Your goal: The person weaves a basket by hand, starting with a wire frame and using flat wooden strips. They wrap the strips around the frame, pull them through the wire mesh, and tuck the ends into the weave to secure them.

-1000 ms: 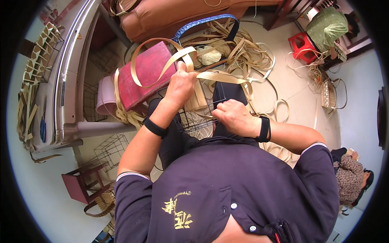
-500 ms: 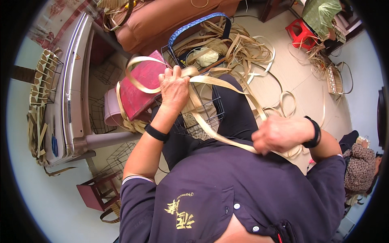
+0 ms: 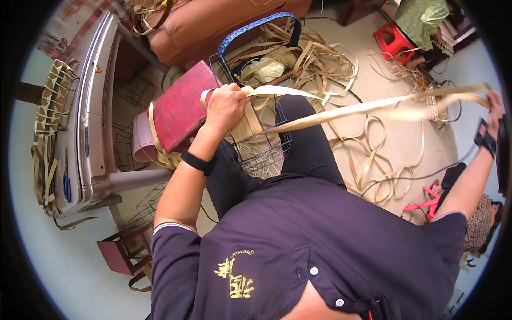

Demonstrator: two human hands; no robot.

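Observation:
Between my knees sits a black wire basket frame [image 3: 269, 154], partly wrapped with flat tan weaving strips [image 3: 246, 126]. My left hand [image 3: 225, 108] is closed on a strip at the frame's upper edge, next to a red board-like block [image 3: 186, 106]. Far out to the right, my right hand [image 3: 495, 109] is closed on the end of a long tan strip [image 3: 368, 106], pulled taut from the basket. That strip is blurred near the hand. A second, paler strip [image 3: 288, 92] runs rightward from my left hand.
Beyond the basket, a blue-wrapped handle [image 3: 256, 31] arches over a ball of cream cord [image 3: 268, 70] and a heap of tan strips [image 3: 325, 64]. Loose strip loops [image 3: 373, 154] lie on the floor. A metal-edged table [image 3: 96, 117] stands left, a red stool [image 3: 393, 41] far right.
My right hand has swung from near my lap far out to the right, drawing the strip straight. My left hand keeps its grip at the basket, shifting slightly.

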